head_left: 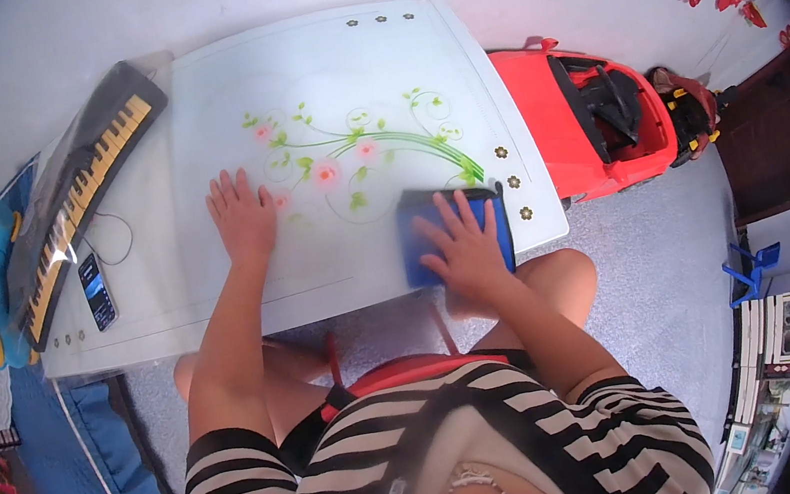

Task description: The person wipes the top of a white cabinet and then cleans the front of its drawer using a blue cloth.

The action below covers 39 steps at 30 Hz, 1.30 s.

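One flat blue pouch, rectangular and dark-edged, is partly covered by the spread right hand at the table's near right.

The left hand is laid open on the white table — nothing is grasped by either. Farther out, one keyboard, one phone and one red toy car are seen.

A phone and keyboard lie left of a red toy car.
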Motion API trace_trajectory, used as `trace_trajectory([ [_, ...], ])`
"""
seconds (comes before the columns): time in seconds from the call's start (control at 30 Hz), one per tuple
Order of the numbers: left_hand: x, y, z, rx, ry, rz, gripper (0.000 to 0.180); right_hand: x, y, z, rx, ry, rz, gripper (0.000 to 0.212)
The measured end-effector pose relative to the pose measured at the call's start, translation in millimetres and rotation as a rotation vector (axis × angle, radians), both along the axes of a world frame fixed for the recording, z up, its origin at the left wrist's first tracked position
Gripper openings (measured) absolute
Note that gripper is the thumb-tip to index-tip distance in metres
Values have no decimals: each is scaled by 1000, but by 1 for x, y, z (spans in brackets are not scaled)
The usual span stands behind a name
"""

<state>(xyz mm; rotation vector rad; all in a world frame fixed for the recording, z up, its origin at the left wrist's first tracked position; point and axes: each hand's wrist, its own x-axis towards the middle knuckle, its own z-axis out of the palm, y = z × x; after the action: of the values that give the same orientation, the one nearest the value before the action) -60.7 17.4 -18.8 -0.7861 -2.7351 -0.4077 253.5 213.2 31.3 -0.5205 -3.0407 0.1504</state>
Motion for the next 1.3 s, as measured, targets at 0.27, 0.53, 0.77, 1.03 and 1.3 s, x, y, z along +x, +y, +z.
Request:
trace_trajectory([
  [0.27,3,-2,2,-7,-6,2,53,-87,105,-18,184,82,-125,59],
  [0.53,3,-7,6,-38,15,-2,54,-220,212,-12,116,-45,-341,64],
  [0.77,8,0,16,-30,-32,-11,55,-267,212,-10,98,-1,-449,63],
  [1.03,5,0,7,-18,23,-5,55,-187,85,-36,193,178,-20,60],
  [1.3,1,-3,2,-2,9,-3,54,-30,-24,2,4,29,174,61],
])
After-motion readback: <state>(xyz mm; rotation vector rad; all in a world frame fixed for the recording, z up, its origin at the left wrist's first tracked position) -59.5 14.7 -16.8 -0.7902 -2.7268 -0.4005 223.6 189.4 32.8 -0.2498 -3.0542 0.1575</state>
